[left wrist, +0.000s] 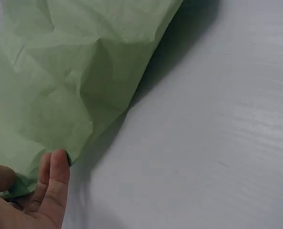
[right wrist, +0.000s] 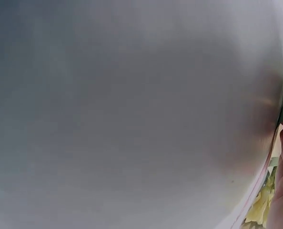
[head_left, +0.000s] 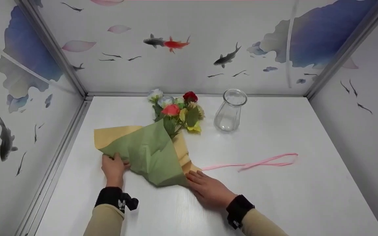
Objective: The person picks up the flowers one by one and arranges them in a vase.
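Green and tan wrapping paper (head_left: 146,154) lies folded partway round a bunch of artificial flowers (head_left: 176,111), whose blooms stick out at the top. My left hand (head_left: 113,167) pinches the paper's left edge between thumb and fingers; the left wrist view shows the green sheet (left wrist: 60,95) caught in the fingers. With fingers nearly straight, my right hand (head_left: 210,190) lies on the paper's lower right corner, against the table. A pink ribbon (head_left: 261,163) runs rightward from under that corner and ends in a loop. The stems' lower ends are hidden by the paper.
A clear glass vase (head_left: 228,114) stands behind, to the right of the flowers. White panels with printed fish and petals (head_left: 176,44) enclose the white table (head_left: 274,131) at the back and both sides.
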Demonstrator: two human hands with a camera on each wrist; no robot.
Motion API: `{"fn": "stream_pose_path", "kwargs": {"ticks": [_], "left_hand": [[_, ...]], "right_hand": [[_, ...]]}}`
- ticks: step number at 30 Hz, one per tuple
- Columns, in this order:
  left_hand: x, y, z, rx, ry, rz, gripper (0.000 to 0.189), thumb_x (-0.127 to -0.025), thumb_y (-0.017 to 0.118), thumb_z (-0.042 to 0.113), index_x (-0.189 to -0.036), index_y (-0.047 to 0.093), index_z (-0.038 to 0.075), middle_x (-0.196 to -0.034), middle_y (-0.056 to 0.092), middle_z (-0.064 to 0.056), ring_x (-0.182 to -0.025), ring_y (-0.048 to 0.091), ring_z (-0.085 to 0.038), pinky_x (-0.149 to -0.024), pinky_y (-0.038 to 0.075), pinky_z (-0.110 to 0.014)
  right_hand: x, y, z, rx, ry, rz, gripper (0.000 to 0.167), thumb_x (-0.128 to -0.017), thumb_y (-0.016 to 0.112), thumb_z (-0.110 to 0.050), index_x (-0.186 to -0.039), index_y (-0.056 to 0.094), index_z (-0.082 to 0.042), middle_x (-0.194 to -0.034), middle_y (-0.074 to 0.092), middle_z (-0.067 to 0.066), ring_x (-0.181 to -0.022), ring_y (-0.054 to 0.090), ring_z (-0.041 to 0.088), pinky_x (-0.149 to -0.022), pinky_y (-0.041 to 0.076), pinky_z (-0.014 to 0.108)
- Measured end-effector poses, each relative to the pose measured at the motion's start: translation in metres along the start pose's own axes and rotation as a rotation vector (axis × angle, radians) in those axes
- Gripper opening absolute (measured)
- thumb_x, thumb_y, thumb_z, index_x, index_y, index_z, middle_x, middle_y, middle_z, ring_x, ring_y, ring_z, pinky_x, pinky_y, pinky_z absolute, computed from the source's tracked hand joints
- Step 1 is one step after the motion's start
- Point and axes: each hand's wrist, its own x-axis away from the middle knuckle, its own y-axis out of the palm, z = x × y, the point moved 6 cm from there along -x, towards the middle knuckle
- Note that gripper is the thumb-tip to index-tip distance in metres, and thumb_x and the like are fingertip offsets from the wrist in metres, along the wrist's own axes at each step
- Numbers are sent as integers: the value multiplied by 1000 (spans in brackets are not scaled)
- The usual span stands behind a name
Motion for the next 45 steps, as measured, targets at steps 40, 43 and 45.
{"fn": "stream_pose_path", "kwargs": {"ticks": [40, 43, 45], "left_hand": [[78, 118, -14, -1189, 484, -442, 68, -97, 56, 61, -157, 41, 34, -169, 12, -20, -146, 12, -65, -104, 13, -85], [78, 116, -14, -1195, 511, -472, 65, -97, 56, 57, -156, 43, 33, -169, 13, -20, -146, 12, -64, -105, 14, -84], [78, 114, -13, -1197, 535, -497, 63, -97, 57, 55, -155, 45, 33, -169, 14, -19, -146, 12, -64, -106, 14, -83]], "right_hand": [[-16, -6, -28, -103, -148, -59, 40, -97, 65, -13, -137, 61, -4, -141, 60, 14, -135, 56, 29, -109, 45, 48], [-13, -8, -23, -130, -139, -40, 41, -98, 64, -12, -138, 61, -3, -144, 59, 17, -136, 54, 32, -110, 44, 49], [-12, -10, -19, -144, -116, -28, 39, -99, 63, -11, -138, 61, -2, -144, 58, 19, -135, 55, 34, -110, 44, 49]]}}
